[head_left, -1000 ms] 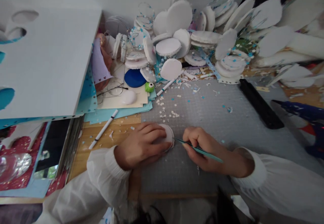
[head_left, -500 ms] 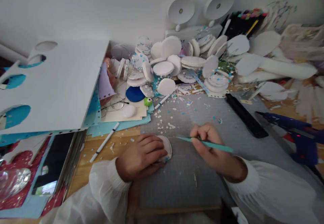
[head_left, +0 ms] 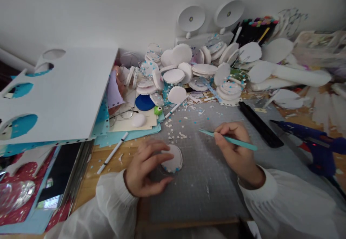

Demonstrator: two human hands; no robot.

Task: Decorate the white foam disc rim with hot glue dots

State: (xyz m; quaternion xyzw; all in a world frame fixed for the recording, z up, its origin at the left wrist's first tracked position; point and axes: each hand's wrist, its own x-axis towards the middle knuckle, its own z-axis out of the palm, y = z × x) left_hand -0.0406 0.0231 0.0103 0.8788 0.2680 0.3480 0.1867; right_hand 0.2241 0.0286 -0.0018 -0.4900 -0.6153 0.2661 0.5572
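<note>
left hand (head_left: pixel 144 170) pins a white foam disc (head_left: pixel 172 158) flat on the grey cutting mat (head_left: pixel 197 181); right hand (head_left: pixel 234 149) pinches a teal tool (head_left: pixel 227 139).
left grip loose, fingertips only; right clenched on the tool. the disc looks light, soft, easily dented, best held by its rim. beyond: paper scraps (head_left: pixel 178 135), a black bar (head_left: pixel 261 125), a blue glue gun (head_left: pixel 313 138), a foam disc heap (head_left: pixel 194 73) crowding the bench.
</note>
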